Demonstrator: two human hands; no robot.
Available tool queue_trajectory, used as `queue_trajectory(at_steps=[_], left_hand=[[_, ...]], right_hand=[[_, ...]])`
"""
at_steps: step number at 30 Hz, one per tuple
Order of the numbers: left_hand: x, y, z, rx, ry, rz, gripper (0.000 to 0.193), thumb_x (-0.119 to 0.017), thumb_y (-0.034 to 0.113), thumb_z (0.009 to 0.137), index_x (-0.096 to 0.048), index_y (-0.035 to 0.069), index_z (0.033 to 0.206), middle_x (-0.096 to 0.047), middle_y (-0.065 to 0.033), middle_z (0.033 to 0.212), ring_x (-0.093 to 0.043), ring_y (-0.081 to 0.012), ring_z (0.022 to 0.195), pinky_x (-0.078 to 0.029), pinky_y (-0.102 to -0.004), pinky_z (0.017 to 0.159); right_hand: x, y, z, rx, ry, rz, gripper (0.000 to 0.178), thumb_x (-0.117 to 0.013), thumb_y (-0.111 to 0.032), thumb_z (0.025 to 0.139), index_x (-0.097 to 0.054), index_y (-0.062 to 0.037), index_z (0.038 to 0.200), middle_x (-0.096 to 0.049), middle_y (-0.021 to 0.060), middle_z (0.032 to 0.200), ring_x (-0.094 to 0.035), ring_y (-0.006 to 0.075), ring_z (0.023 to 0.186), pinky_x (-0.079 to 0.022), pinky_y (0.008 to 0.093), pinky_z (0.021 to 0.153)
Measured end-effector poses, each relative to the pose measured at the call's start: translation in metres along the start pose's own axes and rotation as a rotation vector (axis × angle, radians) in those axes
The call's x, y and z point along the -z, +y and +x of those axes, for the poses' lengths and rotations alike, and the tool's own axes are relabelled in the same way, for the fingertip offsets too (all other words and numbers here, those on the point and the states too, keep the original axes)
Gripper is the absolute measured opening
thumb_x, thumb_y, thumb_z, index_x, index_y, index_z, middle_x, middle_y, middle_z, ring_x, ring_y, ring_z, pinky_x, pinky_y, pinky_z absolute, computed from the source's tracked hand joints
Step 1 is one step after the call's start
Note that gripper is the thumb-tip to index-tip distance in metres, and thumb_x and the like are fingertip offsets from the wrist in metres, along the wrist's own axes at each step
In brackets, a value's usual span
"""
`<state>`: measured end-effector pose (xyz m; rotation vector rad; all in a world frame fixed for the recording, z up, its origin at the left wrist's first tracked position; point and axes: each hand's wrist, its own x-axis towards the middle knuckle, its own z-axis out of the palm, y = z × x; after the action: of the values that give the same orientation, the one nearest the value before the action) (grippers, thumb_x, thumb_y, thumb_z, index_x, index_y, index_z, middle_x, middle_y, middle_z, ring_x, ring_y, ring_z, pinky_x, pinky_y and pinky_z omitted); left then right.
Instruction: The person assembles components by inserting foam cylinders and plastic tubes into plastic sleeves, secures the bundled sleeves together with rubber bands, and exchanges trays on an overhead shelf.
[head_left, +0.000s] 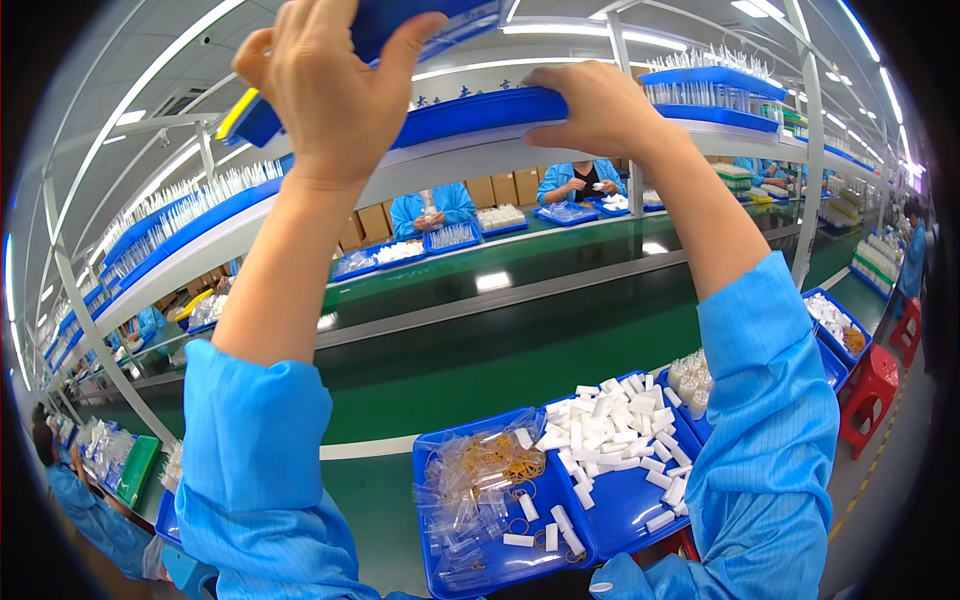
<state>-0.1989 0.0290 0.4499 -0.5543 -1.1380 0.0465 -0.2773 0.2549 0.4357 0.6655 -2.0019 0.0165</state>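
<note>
Both my arms, in blue sleeves, reach up to an overhead shelf. High at the top, my left hand (330,90) is closed on a blue tray (440,28), its thumb along the near side; the frame cuts off the tray's upper part. My right hand (605,108) grips the right end of another blue tray (480,115) at shelf level, fingers above and thumb below. What these trays hold cannot be seen. Below, a blue tray (432,545) carries clear plastic sleeves, rubber bands (510,460) and a few white pieces. The tray beside it (625,515) holds many white blocks (615,430).
A white shelf (250,210) crosses overhead, bearing blue trays of upright thin tubes (710,90). Under it runs a green conveyor (500,345). Across it, people in blue (435,205) sit at work with more trays. Red stools (868,395) stand at right; a white post (812,150) rises there.
</note>
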Motion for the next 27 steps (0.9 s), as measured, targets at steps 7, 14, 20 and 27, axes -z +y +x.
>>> queue_trajectory(at_steps=[7, 14, 20, 27], left_hand=[[0.017, -0.036, -0.008, -0.190, 0.105, 0.078, 0.035, -0.077, 0.036, 0.080, -0.068, 0.011, 0.103, -0.066, 0.0011, 0.092, -0.059, -0.0145, 0.088, -0.026, -0.0358, 0.088], [0.014, -0.042, -0.022, -0.165, 0.063, 0.101, 0.033, -0.078, 0.034, 0.080, -0.068, 0.012, 0.102, -0.066, 0.0010, 0.092, -0.059, -0.0142, 0.090, -0.025, -0.0359, 0.091], [-0.013, -0.012, -0.033, -0.137, 0.022, -0.052, 0.033, -0.080, 0.029, 0.075, -0.067, 0.011, 0.100, -0.065, 0.0003, 0.092, -0.058, -0.0172, 0.092, -0.026, -0.0354, 0.091], [-0.059, 0.013, -0.039, -0.173, 0.006, -0.193, 0.029, -0.076, 0.029, 0.078, -0.068, 0.011, 0.100, -0.066, -0.0025, 0.092, -0.062, -0.0203, 0.092, -0.037, -0.0375, 0.091]], right_hand=[[-0.044, -0.018, -0.016, 0.113, 0.136, -0.125, 0.022, -0.072, -0.029, 0.078, -0.063, -0.0118, 0.088, -0.065, 0.0082, 0.078, -0.064, 0.0314, 0.074, -0.049, 0.0429, 0.062], [-0.035, -0.019, -0.025, 0.127, 0.259, -0.072, 0.021, -0.071, -0.027, 0.080, -0.058, -0.0111, 0.086, -0.065, 0.0047, 0.079, -0.066, 0.0293, 0.075, -0.051, 0.0412, 0.062], [-0.020, 0.008, -0.029, 0.349, 0.571, 0.015, 0.046, -0.082, -0.018, 0.070, -0.055, -0.0068, 0.106, -0.058, 0.0109, 0.097, -0.055, 0.0322, 0.097, -0.043, 0.0414, 0.083], [-0.032, -0.011, -0.042, 0.213, 0.886, -0.185, 0.089, -0.086, -0.025, 0.063, -0.040, -0.0070, 0.137, -0.049, 0.0109, 0.132, -0.045, 0.0302, 0.121, -0.030, 0.0419, 0.102]])
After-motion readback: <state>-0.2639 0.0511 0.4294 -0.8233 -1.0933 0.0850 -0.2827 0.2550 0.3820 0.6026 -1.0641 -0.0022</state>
